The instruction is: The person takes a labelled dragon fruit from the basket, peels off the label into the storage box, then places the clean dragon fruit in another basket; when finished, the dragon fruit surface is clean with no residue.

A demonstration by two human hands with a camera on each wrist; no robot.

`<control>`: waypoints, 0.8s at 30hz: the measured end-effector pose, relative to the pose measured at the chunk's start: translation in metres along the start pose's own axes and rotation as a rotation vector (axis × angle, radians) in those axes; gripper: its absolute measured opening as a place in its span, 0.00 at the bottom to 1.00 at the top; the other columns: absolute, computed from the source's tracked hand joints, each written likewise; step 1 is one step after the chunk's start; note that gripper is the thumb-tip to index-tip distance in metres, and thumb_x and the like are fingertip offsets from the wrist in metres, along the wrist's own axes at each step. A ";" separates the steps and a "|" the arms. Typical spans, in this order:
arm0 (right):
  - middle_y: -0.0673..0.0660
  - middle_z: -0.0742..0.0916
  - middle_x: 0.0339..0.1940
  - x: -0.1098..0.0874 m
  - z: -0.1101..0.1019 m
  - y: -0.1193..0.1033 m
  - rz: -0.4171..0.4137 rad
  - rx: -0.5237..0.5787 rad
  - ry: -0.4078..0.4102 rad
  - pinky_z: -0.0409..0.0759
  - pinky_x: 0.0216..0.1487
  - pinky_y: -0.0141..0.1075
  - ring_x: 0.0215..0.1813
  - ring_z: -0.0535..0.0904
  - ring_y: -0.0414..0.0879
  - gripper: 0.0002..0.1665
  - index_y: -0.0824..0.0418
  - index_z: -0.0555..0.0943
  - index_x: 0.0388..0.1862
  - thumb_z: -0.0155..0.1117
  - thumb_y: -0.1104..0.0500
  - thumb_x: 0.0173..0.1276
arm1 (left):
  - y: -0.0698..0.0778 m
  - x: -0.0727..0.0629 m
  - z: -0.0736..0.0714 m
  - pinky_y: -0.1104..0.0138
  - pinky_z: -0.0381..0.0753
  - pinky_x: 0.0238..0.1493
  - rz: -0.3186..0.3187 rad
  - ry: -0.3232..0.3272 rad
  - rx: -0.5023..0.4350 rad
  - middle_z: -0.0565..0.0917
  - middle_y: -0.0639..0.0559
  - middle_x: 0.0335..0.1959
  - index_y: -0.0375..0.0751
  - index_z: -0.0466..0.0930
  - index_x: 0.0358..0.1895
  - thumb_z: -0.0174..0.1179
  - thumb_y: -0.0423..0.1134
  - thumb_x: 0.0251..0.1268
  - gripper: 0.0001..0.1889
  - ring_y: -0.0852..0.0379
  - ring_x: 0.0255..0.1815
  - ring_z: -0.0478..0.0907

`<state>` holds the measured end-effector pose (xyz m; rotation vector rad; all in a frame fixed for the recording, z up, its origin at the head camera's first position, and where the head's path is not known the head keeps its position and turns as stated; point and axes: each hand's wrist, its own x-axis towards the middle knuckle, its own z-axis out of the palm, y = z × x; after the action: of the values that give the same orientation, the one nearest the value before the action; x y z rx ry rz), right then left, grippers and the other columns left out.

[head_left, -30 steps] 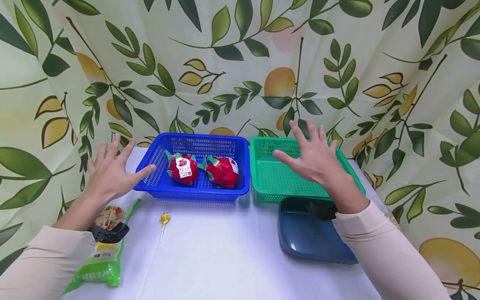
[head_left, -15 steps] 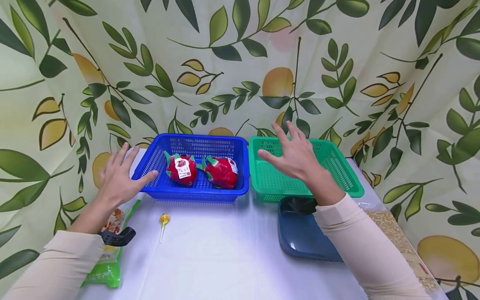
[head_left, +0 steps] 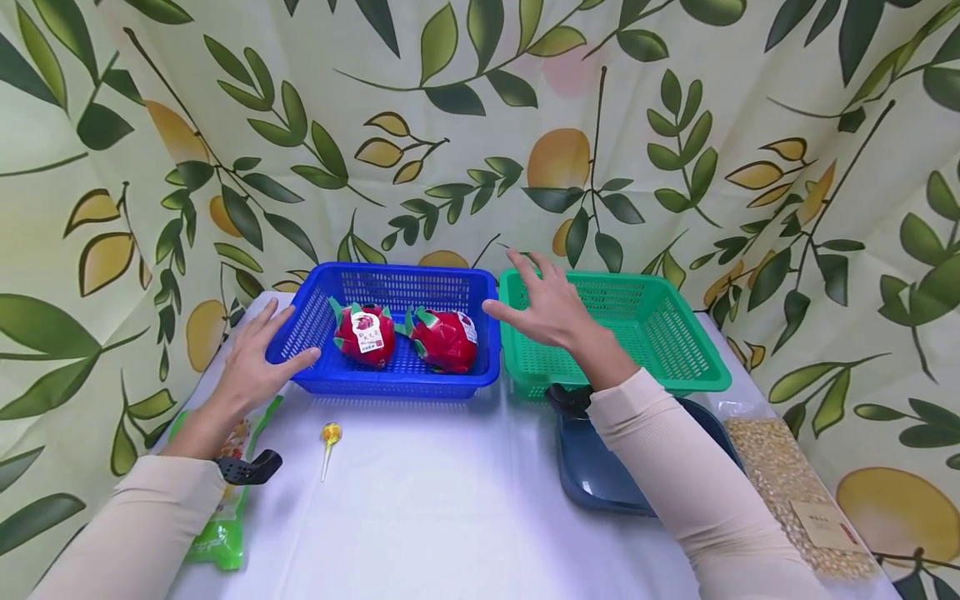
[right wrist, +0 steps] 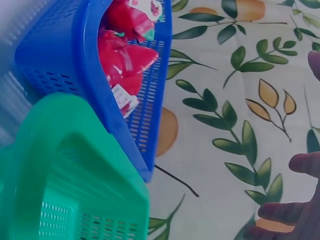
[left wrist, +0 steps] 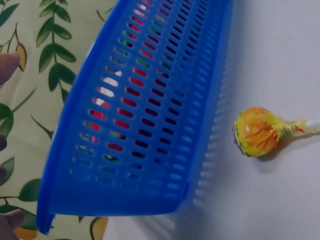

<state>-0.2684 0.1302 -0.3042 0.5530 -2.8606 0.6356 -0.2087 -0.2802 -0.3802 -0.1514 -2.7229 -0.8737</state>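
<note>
Two red dragon fruits with white labels, one on the left and one on the right, lie in a blue basket. At the basket's left end, my left hand hovers with fingers spread, holding nothing. My right hand is spread over the left part of a green basket, its thumb near the blue basket's right rim. Only fingertips of each hand show in the wrist views. In front of the blue basket lies a yellow-wrapped lollipop with a white stick.
A green food packet lies partly under the left forearm. The right sleeve covers part of a dark blue tray. At the far right is a clear bag of pale grains. Patterned fabric hangs behind the baskets.
My right hand has moved left across the green basket toward the blue one. My left hand has shifted slightly right and down. The baskets and fruits have stayed put.
</note>
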 end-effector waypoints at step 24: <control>0.60 0.60 0.76 0.051 0.060 -0.024 0.105 0.205 -0.211 0.62 0.62 0.63 0.74 0.54 0.59 0.61 0.47 0.48 0.79 0.61 0.27 0.53 | -0.034 0.001 0.022 0.27 0.43 0.58 -0.139 -0.067 -0.077 0.45 0.41 0.77 0.35 0.63 0.71 0.59 0.61 0.62 0.42 0.29 0.73 0.39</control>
<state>-0.3108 0.0675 -0.3368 0.5304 -3.0572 0.9487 -0.2204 -0.2954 -0.4159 -0.0061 -2.7904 -1.0298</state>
